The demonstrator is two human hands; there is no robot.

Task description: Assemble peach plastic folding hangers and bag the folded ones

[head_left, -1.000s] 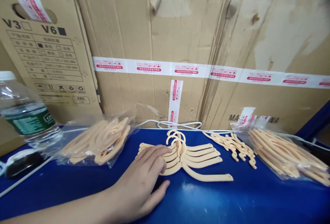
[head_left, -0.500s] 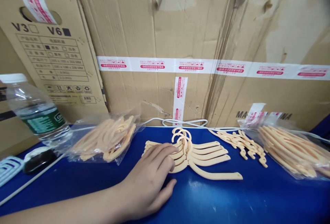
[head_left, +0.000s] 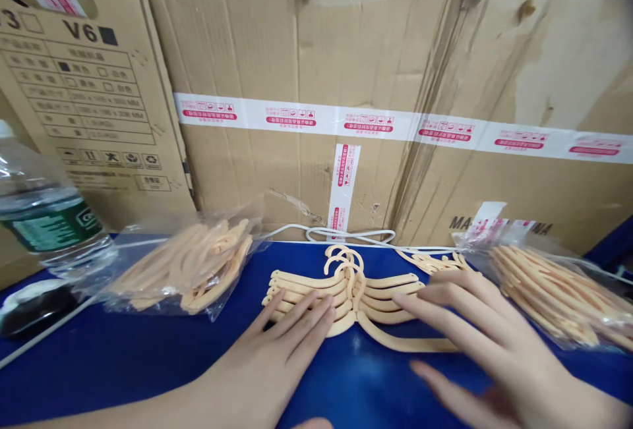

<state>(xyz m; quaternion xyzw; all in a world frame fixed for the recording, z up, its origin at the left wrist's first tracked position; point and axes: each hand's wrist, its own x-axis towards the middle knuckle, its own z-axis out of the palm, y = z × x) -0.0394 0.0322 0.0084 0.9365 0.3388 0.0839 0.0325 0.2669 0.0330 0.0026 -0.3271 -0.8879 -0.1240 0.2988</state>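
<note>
Several cream-coloured hangers (head_left: 355, 294) lie overlapped on the blue surface, hooks toward the back and arms out to both sides. My left hand (head_left: 289, 343) rests flat over their left arms, fingers spread. Above the right arms of the row hovers my right hand (head_left: 487, 330), fingers apart and nothing seen in it; whether its fingertips touch the hangers I cannot tell. The front hanger's right arm reaches partly under this hand. Behind my right hand, a small heap of cream pieces (head_left: 430, 261) is mostly hidden.
Clear plastic bags of hangers lie left (head_left: 178, 267) and right (head_left: 558, 290). A water bottle (head_left: 49, 218) and a dark object (head_left: 34, 310) stand at far left. A white cable (head_left: 346, 234) runs along the back, before taped cardboard (head_left: 247, 172).
My right hand has come in from the right over the hangers. My left hand has shifted slightly left and its fingers have spread. The view has moved a little to the right.
</note>
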